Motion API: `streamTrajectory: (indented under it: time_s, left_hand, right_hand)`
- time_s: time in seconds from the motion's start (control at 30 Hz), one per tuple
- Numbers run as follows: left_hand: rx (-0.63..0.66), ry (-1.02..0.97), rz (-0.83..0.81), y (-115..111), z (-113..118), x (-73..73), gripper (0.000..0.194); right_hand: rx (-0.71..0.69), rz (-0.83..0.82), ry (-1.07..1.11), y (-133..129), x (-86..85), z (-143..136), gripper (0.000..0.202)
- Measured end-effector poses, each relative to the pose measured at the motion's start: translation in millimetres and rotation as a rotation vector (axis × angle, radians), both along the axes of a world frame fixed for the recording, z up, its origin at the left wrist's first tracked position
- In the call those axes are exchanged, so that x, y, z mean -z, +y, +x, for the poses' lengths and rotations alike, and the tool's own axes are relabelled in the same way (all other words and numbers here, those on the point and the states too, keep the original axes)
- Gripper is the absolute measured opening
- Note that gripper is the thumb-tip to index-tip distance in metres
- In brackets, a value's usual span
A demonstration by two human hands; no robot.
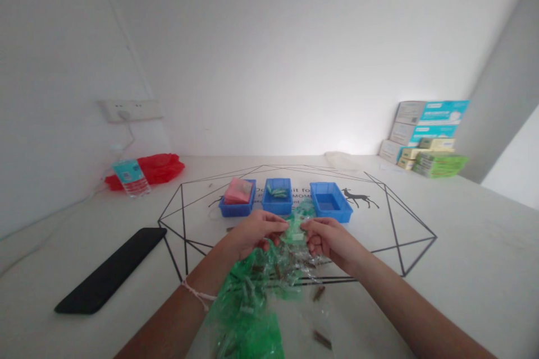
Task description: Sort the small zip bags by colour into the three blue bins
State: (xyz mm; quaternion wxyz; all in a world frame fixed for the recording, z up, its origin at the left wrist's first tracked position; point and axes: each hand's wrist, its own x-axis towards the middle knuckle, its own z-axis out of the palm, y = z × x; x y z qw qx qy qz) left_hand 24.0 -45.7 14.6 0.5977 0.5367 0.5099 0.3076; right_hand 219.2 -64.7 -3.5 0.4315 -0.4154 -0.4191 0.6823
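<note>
Between my two hands a small green plastic packet (295,233) is stretched, pinched at its left edge by my left hand (259,233) and at its right by my right hand (330,238). Both hands have curled fingers. Under and in front of them lies a loose heap of green and clear plastic bags (252,303), with small brown pieces among them. Just beyond the hands stand three blue trays: the left tray (236,210) holds pink packets (238,190), the middle tray (277,205) holds small green packets (277,192), and the right tray (330,202) shows its bare floor.
On the left lie a long black flat object (112,269), a water bottle (131,178) and a red plastic bag (162,168) near the wall socket (132,110). Boxes (427,129) are stacked at the back right. A clear bag (341,160) rests by the wall.
</note>
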Motion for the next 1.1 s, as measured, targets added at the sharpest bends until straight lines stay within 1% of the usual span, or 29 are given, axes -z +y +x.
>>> streamTrajectory:
  time_s: [0.1,0.2,0.27,0.37,0.5,0.63,0.7,0.8,0.87,1.0,1.1]
  left_hand:
    - [0.0,0.005,0.002,2,-3,0.5,0.032]
    - [0.011,-0.021,-0.001,1,-5,-2.6,0.035]
    - [0.019,-0.052,0.009,0,-5,-5.4,0.036]
    - [0.024,-0.139,0.048,-2,-5,-8.3,0.031]
    - [-0.017,-0.205,0.162,2,-5,-7.4,0.02]
    - [-0.071,-0.134,0.35,10,-6,-0.7,0.02]
    - [-0.055,-0.09,0.382,12,-6,3.4,0.024]
    - [-0.03,-0.063,0.341,14,-5,8.0,0.026]
    - [-0.04,-0.041,0.325,13,-4,9.5,0.024]
    - [-0.057,-0.018,0.332,13,-4,10.0,0.019]
    - [-0.027,-0.038,0.337,14,-5,10.0,0.023]
  right_hand:
    - [0.002,0.0,-0.028,0,0.4,-1,0.018]
    - [0.004,0.037,-0.084,-1,0.1,-1,0.02]
    - [0.01,0.068,-0.106,-1,-1.3,1,0.019]
    - [0.036,0.121,-0.106,-2,-5.5,3,0.023]
    - [0.062,0.249,-0.099,0,-7.7,3,0.03]
    - [0.07,0.397,-0.192,7,3.7,0,0.027]
    - [0.055,0.395,-0.227,10,12.4,-2,0.025]
    - [0.023,0.322,-0.239,13,22.8,-4,0.026]
    - [0.016,0.292,-0.249,13,26.0,-5,0.026]
    - [0.03,0.284,-0.265,13,24.0,-6,0.023]
    - [0.035,0.266,-0.255,11,17.5,-7,0.023]
